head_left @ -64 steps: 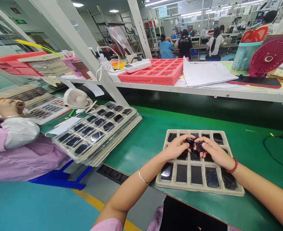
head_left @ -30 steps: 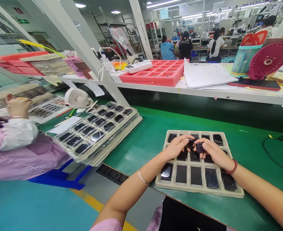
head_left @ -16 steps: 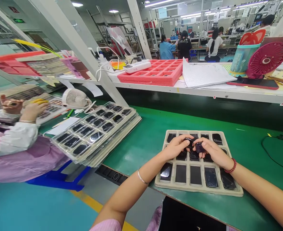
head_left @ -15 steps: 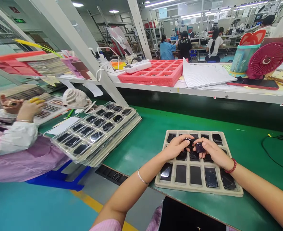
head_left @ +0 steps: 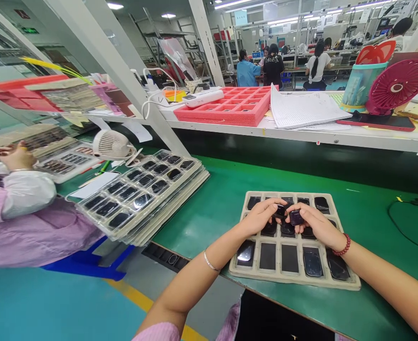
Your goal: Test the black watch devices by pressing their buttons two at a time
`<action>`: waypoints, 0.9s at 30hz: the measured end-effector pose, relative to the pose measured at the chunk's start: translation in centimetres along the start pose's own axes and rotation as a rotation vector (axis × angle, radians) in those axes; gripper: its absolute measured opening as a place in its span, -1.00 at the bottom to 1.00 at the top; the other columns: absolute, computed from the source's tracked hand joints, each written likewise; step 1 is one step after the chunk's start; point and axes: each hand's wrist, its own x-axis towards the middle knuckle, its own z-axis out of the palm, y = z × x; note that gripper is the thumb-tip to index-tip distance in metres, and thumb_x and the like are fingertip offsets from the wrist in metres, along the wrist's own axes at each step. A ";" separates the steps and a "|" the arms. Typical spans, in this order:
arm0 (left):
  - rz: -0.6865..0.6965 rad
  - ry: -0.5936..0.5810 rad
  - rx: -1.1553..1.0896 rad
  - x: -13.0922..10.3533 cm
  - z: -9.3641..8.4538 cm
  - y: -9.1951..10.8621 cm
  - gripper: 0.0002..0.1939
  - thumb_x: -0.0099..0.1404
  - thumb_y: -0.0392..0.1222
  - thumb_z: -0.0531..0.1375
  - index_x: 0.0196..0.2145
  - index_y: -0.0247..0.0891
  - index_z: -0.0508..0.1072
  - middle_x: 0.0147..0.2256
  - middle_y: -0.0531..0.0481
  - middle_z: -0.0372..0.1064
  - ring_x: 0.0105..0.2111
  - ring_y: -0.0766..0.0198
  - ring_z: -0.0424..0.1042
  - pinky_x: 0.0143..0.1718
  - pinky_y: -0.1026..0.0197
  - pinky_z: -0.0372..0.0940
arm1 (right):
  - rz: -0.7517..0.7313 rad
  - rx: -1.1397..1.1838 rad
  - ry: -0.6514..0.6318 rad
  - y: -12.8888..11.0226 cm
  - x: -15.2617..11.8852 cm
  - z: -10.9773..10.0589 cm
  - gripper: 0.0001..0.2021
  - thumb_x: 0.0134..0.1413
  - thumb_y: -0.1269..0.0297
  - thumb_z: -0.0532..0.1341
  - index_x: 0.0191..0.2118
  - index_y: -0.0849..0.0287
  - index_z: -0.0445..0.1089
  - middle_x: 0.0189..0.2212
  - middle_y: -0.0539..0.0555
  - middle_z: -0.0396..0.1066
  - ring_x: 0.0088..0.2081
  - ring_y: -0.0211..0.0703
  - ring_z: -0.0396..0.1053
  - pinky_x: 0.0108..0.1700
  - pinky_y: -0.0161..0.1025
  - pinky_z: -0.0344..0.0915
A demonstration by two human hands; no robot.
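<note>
Away to the left, a co-worker's hand point(head_left: 19, 158) has drawn back from over a white tray point(head_left: 68, 173), while the person's own hands hold almost the same place. The left hand point(head_left: 260, 217) is partly closed, thumb and curled fingers pinching a glossy black piece point(head_left: 280, 210). The right hand point(head_left: 317, 225) is curled likewise around a second black piece point(head_left: 296, 217). Both pieces are held close together above the beige tray point(head_left: 279, 258), over its middle rows; whether they touch, or which way their long axes run, I cannot tell.

Beneath, the beige tray lies with its long side running left to right on the green counter point(head_left: 209, 213). In the row nearest the person, two neighbouring compartments show flat dark bottoms, their long axes pointing roughly toward the body. They sit on the near side of the held pieces, the left one nearer the left hand. Dark pieces lie in the other three compartments of that row.
</note>
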 end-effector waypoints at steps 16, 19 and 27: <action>-0.008 0.001 -0.126 -0.2 0.3 0.2 -0.63 0.13 -0.26 0.19 -0.08 -0.32 0.34 -0.29 -0.08 0.40 -0.40 0.31 0.39 -0.30 0.23 0.32 | 0.014 -0.074 0.045 0.7 0.0 0.2 -0.65 0.01 0.40 0.08 -0.02 0.13 0.19 -0.20 0.10 0.33 -0.34 -0.21 0.39 -0.36 -0.26 0.33; -0.005 0.022 -0.182 -0.2 0.4 0.4 -0.69 0.15 -0.18 0.20 -0.14 -0.34 0.35 -0.34 -0.08 0.38 -0.41 0.31 0.38 -0.35 0.25 0.32 | 0.027 -0.092 0.037 0.7 0.0 0.2 -0.69 0.06 0.37 0.05 -0.03 0.16 0.20 -0.26 0.09 0.36 -0.39 -0.23 0.39 -0.36 -0.24 0.33; -0.004 0.007 -0.062 -0.3 0.3 0.2 -0.55 0.08 -0.35 0.19 -0.03 -0.27 0.33 -0.33 -0.04 0.39 -0.38 0.27 0.40 -0.26 0.20 0.32 | 0.027 -0.065 0.035 0.5 0.1 0.3 -0.61 -0.07 0.46 0.07 -0.04 0.14 0.21 -0.17 0.09 0.33 -0.37 -0.24 0.38 -0.34 -0.26 0.32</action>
